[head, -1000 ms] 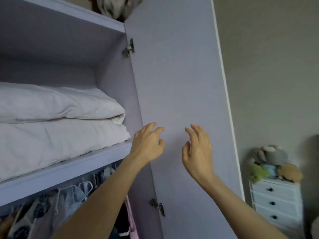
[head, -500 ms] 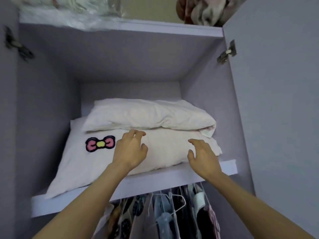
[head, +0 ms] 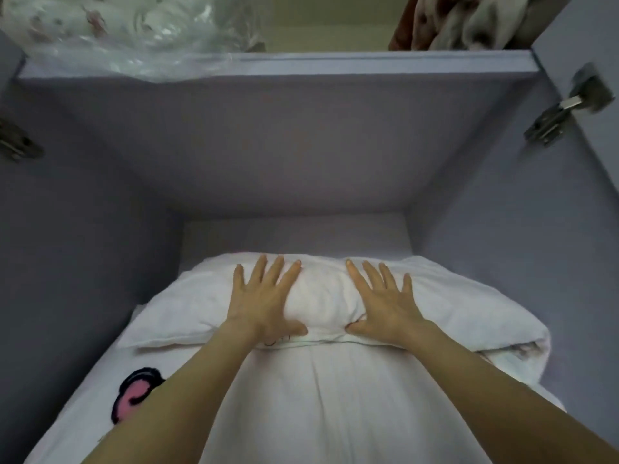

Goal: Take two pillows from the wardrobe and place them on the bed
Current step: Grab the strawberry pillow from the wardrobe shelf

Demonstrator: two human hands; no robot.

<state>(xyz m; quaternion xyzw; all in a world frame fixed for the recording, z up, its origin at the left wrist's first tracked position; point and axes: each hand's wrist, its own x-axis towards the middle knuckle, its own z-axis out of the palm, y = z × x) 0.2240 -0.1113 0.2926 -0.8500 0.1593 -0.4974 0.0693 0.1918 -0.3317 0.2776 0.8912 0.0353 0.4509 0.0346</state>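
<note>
Two hands, left hand and right hand, lay flat with fingers spread on the top pillow, stacked on the lower pillow in the wardrobe compartment; open space remained above.

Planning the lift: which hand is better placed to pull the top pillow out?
Neither clearly: left hand and right hand lie flat, fingers spread, evenly on the top pillow. Use both.
</note>
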